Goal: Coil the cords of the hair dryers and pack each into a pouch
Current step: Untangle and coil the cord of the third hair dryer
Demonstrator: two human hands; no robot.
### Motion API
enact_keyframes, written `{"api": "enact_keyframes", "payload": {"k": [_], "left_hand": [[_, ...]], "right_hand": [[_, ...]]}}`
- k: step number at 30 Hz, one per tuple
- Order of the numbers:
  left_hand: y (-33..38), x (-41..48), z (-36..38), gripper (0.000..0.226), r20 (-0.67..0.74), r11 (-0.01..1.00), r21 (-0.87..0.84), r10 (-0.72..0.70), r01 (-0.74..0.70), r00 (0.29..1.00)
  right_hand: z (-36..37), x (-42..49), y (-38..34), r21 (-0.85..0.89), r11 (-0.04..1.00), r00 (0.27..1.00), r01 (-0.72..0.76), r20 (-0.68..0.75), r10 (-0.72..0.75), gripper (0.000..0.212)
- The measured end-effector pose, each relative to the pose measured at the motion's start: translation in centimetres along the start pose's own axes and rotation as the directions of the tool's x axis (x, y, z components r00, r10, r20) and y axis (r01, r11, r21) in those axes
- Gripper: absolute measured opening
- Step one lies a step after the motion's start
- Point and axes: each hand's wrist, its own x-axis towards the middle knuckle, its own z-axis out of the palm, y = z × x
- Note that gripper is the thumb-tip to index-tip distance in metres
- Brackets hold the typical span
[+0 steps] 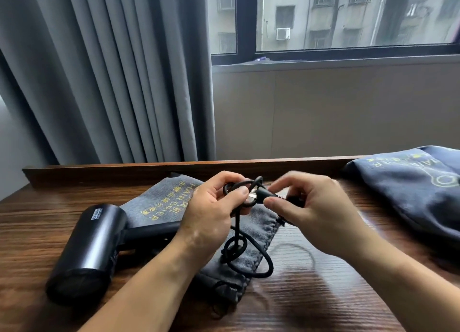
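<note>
A black hair dryer (87, 247) lies on its side at the left of the wooden table (323, 294), its handle over a flat grey pouch (159, 202) printed "HAIR DRIER" in yellow. Its black cord (249, 259) loops over the pouch's drawstring end and rises to my hands. My left hand (211, 207) grips a small coil of the cord. My right hand (313, 207) pinches the black plug (267, 195) between thumb and forefinger, its prongs pointing toward the left hand.
A second grey pouch (410, 187), bulging and printed in yellow, lies at the table's far right. A raised wooden ledge (174, 170) runs along the back edge. Grey curtains (112, 70) hang behind on the left, with a window (348, 18) on the right.
</note>
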Motion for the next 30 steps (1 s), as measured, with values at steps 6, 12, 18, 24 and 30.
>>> {"api": "enact_keyframes", "payload": {"k": [6,12,18,24,30], "left_hand": [[-0.2,-0.1,-0.2,0.012,0.126,0.987,0.146,0.048,-0.066,0.991],[-0.4,-0.3,0.4,0.018,0.143,0.996,0.078,0.032,-0.044,0.989],[-0.2,-0.3,0.6,0.019,0.133,0.995,-0.057,-0.074,0.082,0.988],[-0.1,0.6,-0.2,0.026,0.061,0.998,-0.056,-0.03,0.033,0.998],[-0.4,0.7,-2.3,0.027,0.302,0.986,0.014,-0.165,0.168,0.939]], "right_hand": [[0.0,0.3,0.1,0.321,0.929,0.983,-0.185,0.062,0.174,0.015],[1.2,-0.1,-0.2,0.487,0.852,0.972,-0.191,-0.025,0.232,0.021],[1.5,-0.2,-0.1,0.121,0.992,0.999,-0.048,0.031,0.044,0.029],[1.6,-0.6,-0.4,0.113,0.992,0.997,0.063,-0.061,-0.056,0.027],[1.7,-0.7,-0.7,0.043,0.99,0.988,0.134,-0.08,-0.13,0.034]]}}
